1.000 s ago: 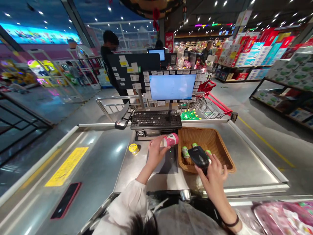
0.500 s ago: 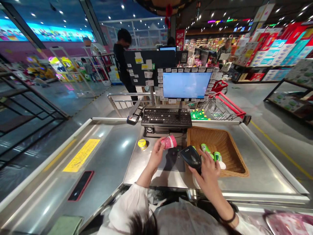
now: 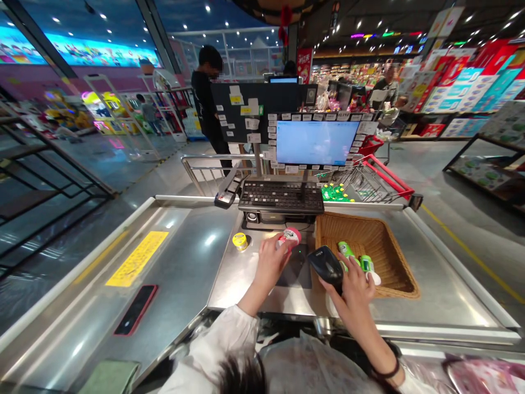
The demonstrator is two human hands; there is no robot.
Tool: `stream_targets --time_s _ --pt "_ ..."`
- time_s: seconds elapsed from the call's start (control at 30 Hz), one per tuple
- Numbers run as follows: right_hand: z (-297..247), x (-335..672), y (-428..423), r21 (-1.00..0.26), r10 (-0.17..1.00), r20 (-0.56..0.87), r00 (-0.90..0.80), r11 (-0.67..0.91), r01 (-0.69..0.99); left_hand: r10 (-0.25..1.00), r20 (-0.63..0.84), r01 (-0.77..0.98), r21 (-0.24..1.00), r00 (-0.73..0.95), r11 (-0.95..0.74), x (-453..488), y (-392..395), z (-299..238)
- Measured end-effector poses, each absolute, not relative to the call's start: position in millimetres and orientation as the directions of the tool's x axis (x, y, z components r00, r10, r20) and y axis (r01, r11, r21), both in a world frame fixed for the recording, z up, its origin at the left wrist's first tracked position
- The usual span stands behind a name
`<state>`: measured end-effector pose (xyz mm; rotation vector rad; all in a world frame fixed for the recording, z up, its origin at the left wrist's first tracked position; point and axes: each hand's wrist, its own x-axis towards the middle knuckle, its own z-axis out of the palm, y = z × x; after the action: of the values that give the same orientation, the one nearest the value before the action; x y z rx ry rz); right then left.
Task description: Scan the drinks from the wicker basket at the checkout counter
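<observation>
Bright — ceiling spotlights [image 3: 359, 24] — glare on steel counter [image 3: 184, 262] — edges bowed

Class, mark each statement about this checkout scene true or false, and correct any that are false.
1. The left hand holds a pink-and-white cylindrical container. True.
2. The right hand holds a black barcode scanner. True.
3. A yellow-lidded tub sits inside the wicker basket. False: it stands on the steel counter, outside the basket.
4. The shopping cart stands on the person's side of the counter. False: it stands beyond the keyboard, past the counter's far edge.
</observation>
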<state>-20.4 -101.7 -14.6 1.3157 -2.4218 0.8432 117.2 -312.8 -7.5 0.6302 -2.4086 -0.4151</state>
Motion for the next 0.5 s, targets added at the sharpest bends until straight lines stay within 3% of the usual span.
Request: stream_targets --time_s 0.1,0.27,0.37,0.5 --pt "-13.1 -19.8 -100.9 -0.383 -0.676 0.46 -0.576 0.434 -0.815 -0.405 0.504 -0.304 0.274 -0.763 0.912 118.1 -313.3 -4.6" --pt "-15.6 -21.6 -98.3 -0.385 -0.673 0.449 -0.588 0.448 -0.807 -0.332 0.516 -0.277 0.184 -0.789 0.943 117.6 -315.1 -3.2" --pt "-15.9 -23.4 -97.2 -0.386 -0.681 0.448 -0.58 0.438 -0.812 -0.34 0.495 -0.295 0.17 -0.799 0.94 116.1 -314.0 -1.7" --pt "-12.6 -26.7 -96.8 -0.394 -0.68 0.438 -0.588 0.443 -0.805 -0.446 0.442 -0.4 0.198 -0.778 0.895 112.0 -311.8 1.2"
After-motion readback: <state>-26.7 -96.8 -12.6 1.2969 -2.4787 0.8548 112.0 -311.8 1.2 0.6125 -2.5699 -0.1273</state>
